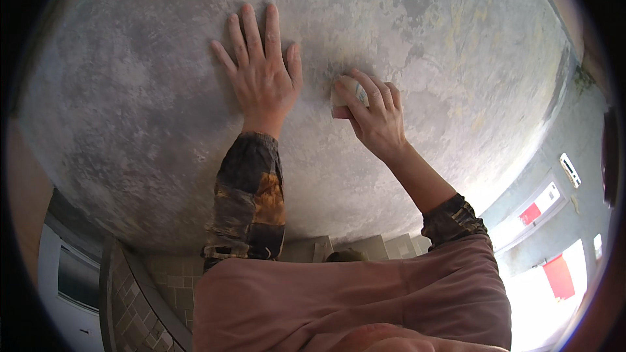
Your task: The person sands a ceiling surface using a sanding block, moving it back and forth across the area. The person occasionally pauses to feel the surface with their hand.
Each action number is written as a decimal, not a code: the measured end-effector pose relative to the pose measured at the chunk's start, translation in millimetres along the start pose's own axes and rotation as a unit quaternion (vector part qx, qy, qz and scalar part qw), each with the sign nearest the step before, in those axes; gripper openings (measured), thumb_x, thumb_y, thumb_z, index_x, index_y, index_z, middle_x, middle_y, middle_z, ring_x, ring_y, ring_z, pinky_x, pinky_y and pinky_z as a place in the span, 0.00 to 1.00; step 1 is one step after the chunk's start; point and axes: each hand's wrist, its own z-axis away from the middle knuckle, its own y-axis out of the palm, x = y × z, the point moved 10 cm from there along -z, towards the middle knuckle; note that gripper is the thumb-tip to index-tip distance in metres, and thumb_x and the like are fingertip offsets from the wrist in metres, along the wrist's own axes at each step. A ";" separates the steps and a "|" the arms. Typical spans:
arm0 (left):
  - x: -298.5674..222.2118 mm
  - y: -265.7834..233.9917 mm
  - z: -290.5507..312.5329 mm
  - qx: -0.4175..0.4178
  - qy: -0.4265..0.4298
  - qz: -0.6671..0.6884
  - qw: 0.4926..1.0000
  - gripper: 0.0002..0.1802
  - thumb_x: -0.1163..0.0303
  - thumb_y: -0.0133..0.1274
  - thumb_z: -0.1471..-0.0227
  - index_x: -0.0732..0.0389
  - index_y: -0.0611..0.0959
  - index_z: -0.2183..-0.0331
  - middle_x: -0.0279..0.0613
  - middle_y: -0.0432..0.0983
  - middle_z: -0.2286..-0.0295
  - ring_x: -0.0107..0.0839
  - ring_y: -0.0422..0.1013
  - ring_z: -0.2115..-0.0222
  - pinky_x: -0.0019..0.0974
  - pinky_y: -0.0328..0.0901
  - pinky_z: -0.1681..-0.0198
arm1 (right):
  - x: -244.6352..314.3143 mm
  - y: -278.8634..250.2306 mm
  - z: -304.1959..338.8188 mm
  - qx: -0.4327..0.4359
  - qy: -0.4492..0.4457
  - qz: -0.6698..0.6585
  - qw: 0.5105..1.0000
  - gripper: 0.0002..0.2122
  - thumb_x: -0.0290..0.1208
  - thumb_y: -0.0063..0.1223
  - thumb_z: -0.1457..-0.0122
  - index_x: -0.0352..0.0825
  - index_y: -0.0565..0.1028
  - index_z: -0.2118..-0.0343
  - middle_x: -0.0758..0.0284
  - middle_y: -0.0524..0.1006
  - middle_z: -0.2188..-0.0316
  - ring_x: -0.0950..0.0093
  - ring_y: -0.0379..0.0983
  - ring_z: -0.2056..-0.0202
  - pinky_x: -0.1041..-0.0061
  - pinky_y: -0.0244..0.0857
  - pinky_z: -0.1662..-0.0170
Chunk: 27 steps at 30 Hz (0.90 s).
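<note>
A broad grey plastered surface, mottled with whitish and yellowish patches, fills most of the view. Flat against it on the left lies my left hand, fingers spread and holding nothing. To its right, my right hand is closed around a piece of sandpaper, pale on the back with a pinkish lower edge. The sandpaper rests against the plaster, its right part covered by my fingers. Dark patterned sleeves cover my left forearm and are pushed up toward the right elbow.
Tiled flooring shows beneath the plaster, with a curved dark edge beside it. A pale door with a dark pane stands at lower left. Bright openings with red panels and a grey side wall lie at right.
</note>
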 end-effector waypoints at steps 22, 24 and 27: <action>-10.5 3.1 4.9 0.049 0.041 0.006 0.998 0.37 0.43 0.40 0.41 0.43 0.56 0.35 0.47 0.47 0.35 0.50 0.43 0.35 0.68 0.36 0.37 | 2.9 1.1 -21.9 -0.018 0.080 0.004 0.997 0.14 0.33 0.64 0.50 0.39 0.79 0.60 0.72 0.70 0.55 0.73 0.68 0.56 0.71 0.61 0.57; -10.0 3.0 4.9 0.053 0.038 0.010 0.998 0.37 0.43 0.40 0.41 0.44 0.57 0.35 0.47 0.48 0.35 0.50 0.44 0.35 0.68 0.36 0.36 | 8.6 -5.0 -23.0 -0.047 0.049 0.004 0.998 0.14 0.33 0.64 0.50 0.39 0.79 0.60 0.72 0.70 0.56 0.72 0.68 0.57 0.71 0.61 0.57; -9.6 2.7 4.6 0.051 0.037 0.011 0.998 0.37 0.42 0.40 0.41 0.44 0.57 0.35 0.47 0.49 0.35 0.50 0.44 0.35 0.68 0.36 0.37 | 14.5 -2.9 -21.3 -0.027 0.035 0.018 0.999 0.14 0.38 0.63 0.49 0.41 0.78 0.60 0.75 0.68 0.56 0.74 0.66 0.57 0.71 0.60 0.57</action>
